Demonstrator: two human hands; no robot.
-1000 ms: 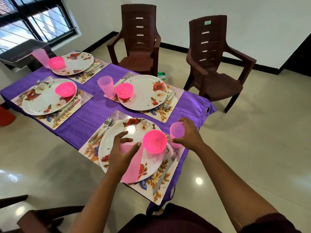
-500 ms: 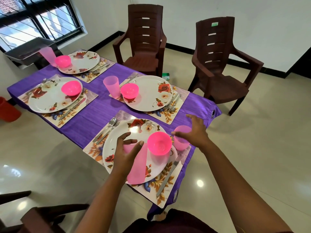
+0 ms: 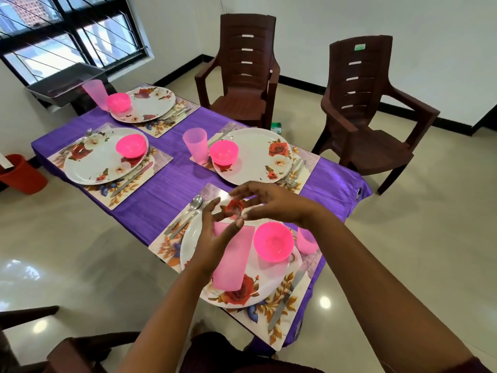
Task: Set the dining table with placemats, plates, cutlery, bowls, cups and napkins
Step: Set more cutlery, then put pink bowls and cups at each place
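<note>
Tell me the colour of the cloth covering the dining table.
Purple, plain with a slight sheen. The tablecloth shows best in the head view, between the placemats.

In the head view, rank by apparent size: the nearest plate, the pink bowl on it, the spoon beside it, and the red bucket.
1. Nearest plate, clearly largest.
2. Pink bowl and red bucket look alike; the bucket is farther away and cut off by the frame edge, so no ranking.
3. Spoon, smallest.

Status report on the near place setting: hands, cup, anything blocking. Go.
Left hand gripping a pink cup over the near plate. Right hand open above it, holding nothing. Second cup standing right of the pink bowl. Nothing blocking.
</note>
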